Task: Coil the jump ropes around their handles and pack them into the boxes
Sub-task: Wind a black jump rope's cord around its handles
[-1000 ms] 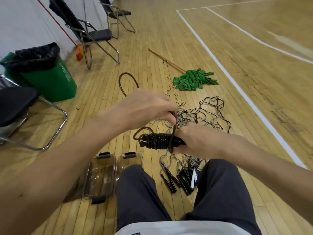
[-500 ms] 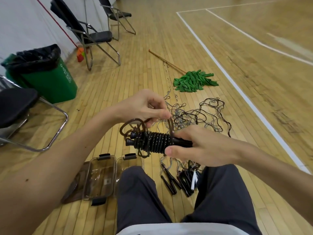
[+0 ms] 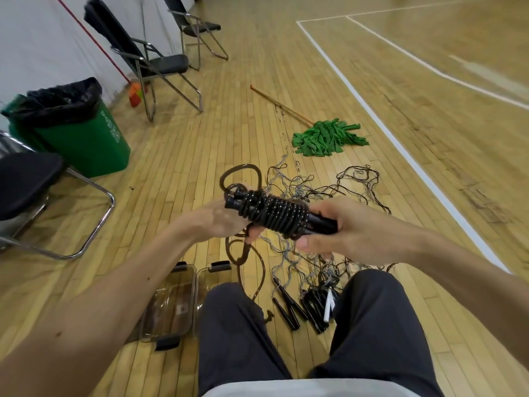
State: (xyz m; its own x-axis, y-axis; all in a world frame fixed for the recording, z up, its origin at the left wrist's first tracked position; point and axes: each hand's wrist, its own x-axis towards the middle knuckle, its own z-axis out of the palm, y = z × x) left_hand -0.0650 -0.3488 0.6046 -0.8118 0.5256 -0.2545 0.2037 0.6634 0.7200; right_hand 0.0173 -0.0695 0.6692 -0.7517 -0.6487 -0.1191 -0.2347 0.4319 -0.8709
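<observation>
I count: green bin 1 | chairs 3, one nearer than bin, two beyond | mop 1, right of bin | clear boxes 2, nearer than bin | coiled jump rope 1

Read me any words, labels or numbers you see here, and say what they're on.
White print on the side of the green bin: too blurred to read.
Small pale label inside the clear box: too small to read.
No other text is visible.

From the boxes, I see bare floor open off their far-left end; the person's left knee crowds their right side (a loose rope loop dangles over the far-right corner).
</observation>
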